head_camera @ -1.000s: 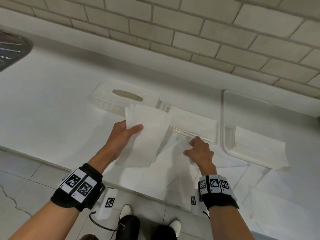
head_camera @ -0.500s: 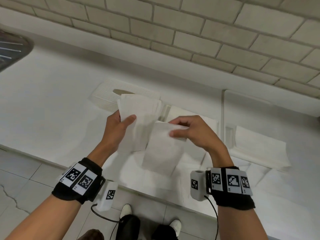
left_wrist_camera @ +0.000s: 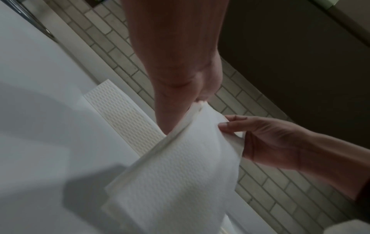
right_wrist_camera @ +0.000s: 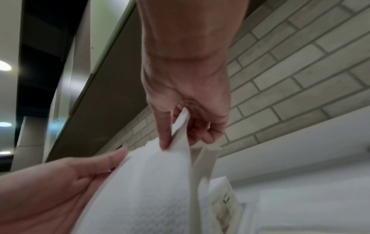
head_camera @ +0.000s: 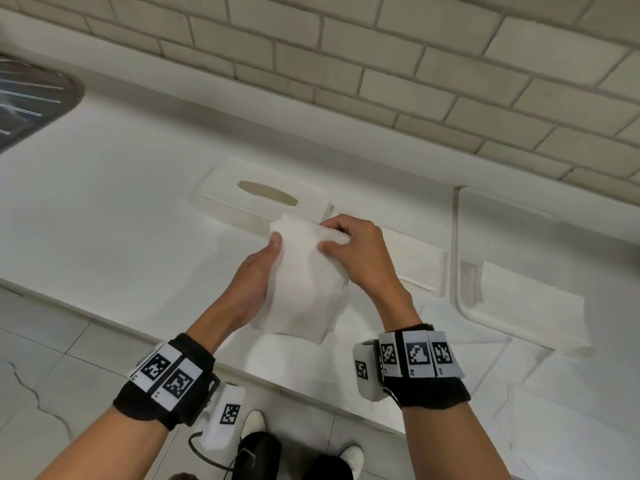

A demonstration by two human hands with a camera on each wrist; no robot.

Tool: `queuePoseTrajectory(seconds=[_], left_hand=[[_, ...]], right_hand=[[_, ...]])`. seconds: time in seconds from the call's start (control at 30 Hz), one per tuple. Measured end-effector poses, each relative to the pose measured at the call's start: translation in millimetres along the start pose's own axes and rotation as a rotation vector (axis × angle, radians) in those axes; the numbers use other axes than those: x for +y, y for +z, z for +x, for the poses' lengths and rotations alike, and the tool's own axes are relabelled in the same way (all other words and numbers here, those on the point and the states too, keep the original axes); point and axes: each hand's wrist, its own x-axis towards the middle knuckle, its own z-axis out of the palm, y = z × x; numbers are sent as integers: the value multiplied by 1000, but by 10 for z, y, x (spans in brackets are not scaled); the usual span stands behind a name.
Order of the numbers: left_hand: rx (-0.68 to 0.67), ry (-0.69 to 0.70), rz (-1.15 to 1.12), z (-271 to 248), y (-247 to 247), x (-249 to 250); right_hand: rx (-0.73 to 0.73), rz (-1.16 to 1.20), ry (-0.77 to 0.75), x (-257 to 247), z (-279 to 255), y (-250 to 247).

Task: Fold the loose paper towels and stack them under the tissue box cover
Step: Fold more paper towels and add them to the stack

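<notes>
White worktop (head_camera: 104, 237) under brick wall — both hands now on one bundle: right hand (head_camera: 360, 258) has brought its towel onto the left hand's (head_camera: 252, 289) folded paper towels (head_camera: 304, 289), each grip pinching the top edge. Held above the worktop, just in front of tissue box cover (head_camera: 225, 199) — squaring up next, I'd judge, not yet stacked.
</notes>
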Motion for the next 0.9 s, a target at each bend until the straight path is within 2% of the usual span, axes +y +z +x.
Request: queuePoseTrajectory(seconds=[0.13, 0.27, 0.33, 0.43, 0.47, 0.67, 0.73, 0.9], left_hand=[[-13, 88, 127, -32, 27, -52], [190, 165, 116, 13, -87, -20], [253, 194, 104, 42, -180, 41], [298, 216, 109, 89, -270, 95], [296, 217, 114, 97, -271, 109], [273, 193, 110, 103, -224, 70], [262, 189, 116, 92, -219, 27], [229, 192, 113, 65, -189, 6]], right_hand=[[49, 35, -10, 50, -16, 88], [146, 14, 41, 374, -158, 104], [-8, -149, 132, 627, -270, 139], [-405, -474, 185, 858, -435, 312], [-455, -547, 173, 885, -474, 379], [-465, -677, 163, 948, -458, 479], [-470, -596, 151, 940, -464, 425], [-400, 54, 156, 601, -470, 73]])
